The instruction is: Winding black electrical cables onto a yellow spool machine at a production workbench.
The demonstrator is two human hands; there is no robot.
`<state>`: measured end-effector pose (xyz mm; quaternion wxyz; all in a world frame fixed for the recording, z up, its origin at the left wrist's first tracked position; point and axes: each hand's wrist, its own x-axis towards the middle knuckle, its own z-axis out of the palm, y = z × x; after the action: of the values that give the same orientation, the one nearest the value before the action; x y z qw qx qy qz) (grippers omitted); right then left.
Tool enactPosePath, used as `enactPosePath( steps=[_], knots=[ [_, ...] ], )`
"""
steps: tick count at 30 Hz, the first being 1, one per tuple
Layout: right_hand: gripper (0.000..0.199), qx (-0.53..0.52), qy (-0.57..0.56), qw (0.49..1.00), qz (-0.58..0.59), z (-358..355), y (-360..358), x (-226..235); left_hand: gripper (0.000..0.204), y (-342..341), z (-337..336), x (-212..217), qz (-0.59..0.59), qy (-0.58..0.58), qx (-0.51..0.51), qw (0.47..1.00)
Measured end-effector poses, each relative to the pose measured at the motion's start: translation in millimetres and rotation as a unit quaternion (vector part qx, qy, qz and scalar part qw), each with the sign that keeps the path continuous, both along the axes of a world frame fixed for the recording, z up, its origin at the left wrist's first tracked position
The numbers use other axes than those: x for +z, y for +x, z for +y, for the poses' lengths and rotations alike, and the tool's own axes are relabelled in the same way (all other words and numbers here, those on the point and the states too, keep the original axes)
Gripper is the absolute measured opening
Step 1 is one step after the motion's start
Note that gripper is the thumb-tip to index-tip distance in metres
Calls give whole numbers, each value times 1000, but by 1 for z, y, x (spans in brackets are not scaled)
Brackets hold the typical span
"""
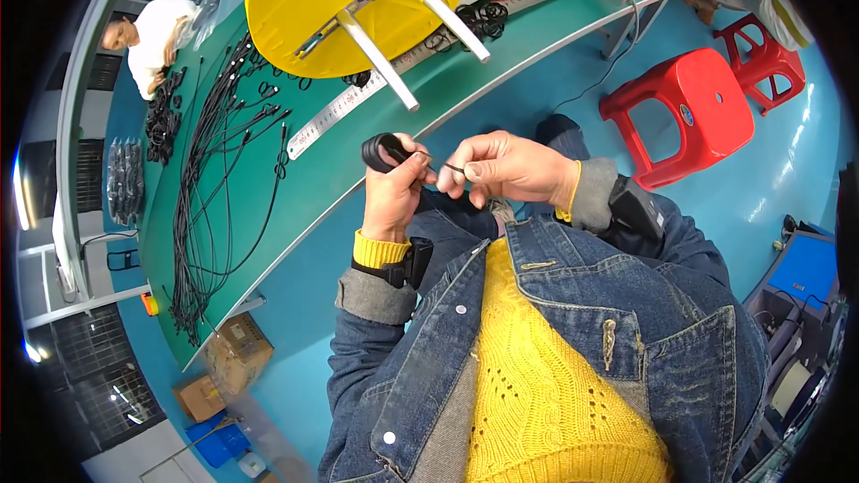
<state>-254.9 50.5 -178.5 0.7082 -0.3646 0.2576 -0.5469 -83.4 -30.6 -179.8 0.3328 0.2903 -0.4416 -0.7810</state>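
Gripping black cable coil (374, 154) in left hand (394, 190) | pinching thin black strand (455, 168) in right hand (519, 165) | facing loose cables (188, 237) on green surface (302, 192)

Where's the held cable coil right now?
Head view, just left of centre: the coil is in the left hand, by the front edge of the green table, with the right hand to its right.

Left hand (394, 190) holds coiled black cable (374, 154); right hand (517, 166) pinches thin black strand (454, 168). Loose black cables (199, 215) lie on green table (288, 213), left of steel ruler (335, 111).
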Motion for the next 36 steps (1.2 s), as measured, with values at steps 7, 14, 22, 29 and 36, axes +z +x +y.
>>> enactPosePath(
  steps=[7, 14, 22, 29, 36],
  knots=[
    [20, 43, 72, 981, 175, -2, -33, 31, 17, -1, 6, 12, -131, 27, -193, 972],
    [39, -71, -365, 692, 619, -17, -29, 46, 21, -20, 27, 18, -272, -108, -206, 934],
    [20, 31, 132, 981, 135, -9, -3, 14, 47, 1, 26, 8, -109, -171, -137, 970],
    [12, -17, 218, 975, -33, -2, -16, -14, 62, 14, 16, 25, 284, 257, -209, 900],
    [10, -31, 147, 983, 107, -14, -16, 4, 55, 24, 15, 21, 180, 248, -177, 935]
  ],
)
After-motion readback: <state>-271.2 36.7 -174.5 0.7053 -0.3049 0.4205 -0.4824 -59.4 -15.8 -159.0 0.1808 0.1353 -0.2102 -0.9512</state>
